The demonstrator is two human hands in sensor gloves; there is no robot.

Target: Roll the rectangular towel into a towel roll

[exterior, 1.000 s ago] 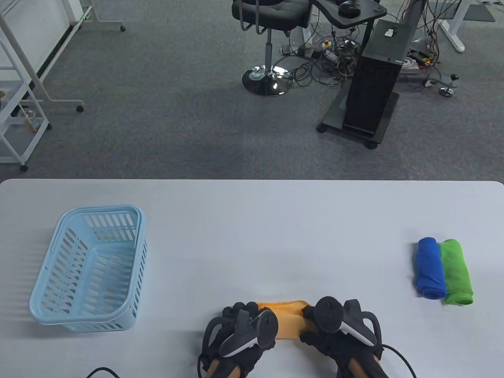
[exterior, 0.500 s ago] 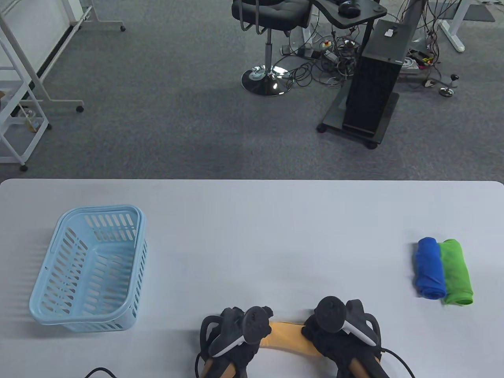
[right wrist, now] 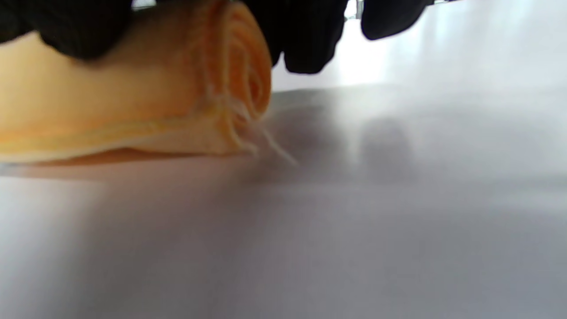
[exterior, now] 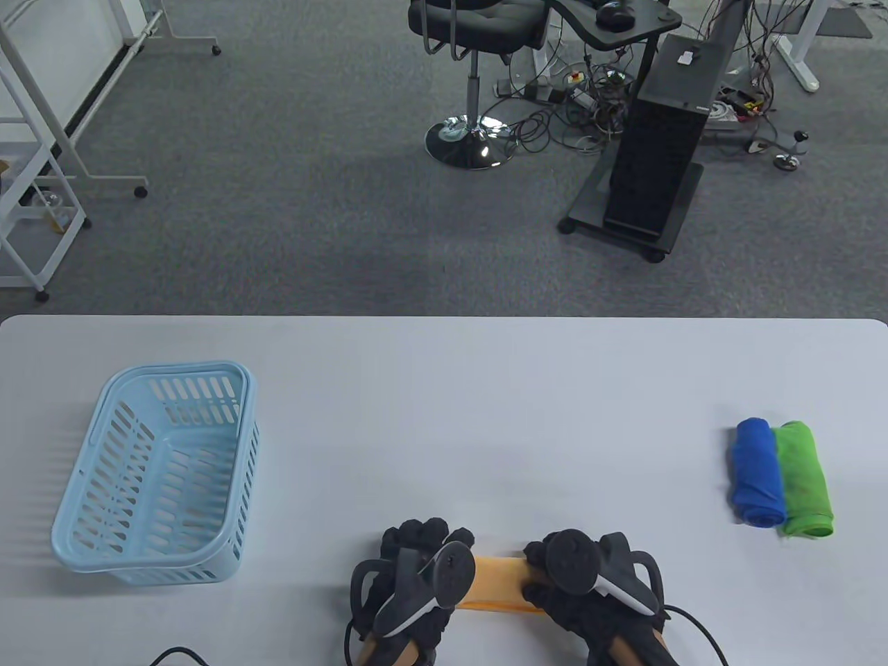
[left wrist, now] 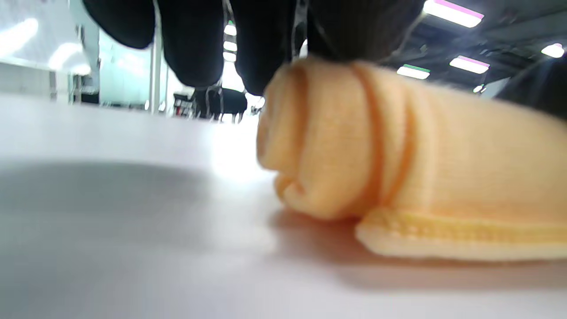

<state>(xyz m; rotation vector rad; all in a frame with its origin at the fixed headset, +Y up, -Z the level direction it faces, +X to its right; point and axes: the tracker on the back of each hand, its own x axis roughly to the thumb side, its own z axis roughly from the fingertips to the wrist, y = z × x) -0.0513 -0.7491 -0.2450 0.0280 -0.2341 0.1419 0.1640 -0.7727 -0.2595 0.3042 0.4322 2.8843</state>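
near table's front edge (exterior: 277, 624), left hand (exterior: 416, 579), right hand (exterior: 590, 583) press orange towel roll (exterior: 496, 583), hem flat

On the table (exterior: 444, 388): basket (exterior: 104, 479) near the left edge; two rolls touching side by side near the right edge, one (exterior: 756, 472) left of the other (exterior: 805, 479). At the middle of the near edge, towel (exterior: 494, 583) lying crosswise, rolled, with a flat hem along the near side. Left hand (exterior: 416, 576) on its left end, right hand (exterior: 590, 583) on its right end, fingers (left wrist: 266, 40) resting on top. Beyond the far edge: chair (exterior: 479, 41), stand (exterior: 659, 139).
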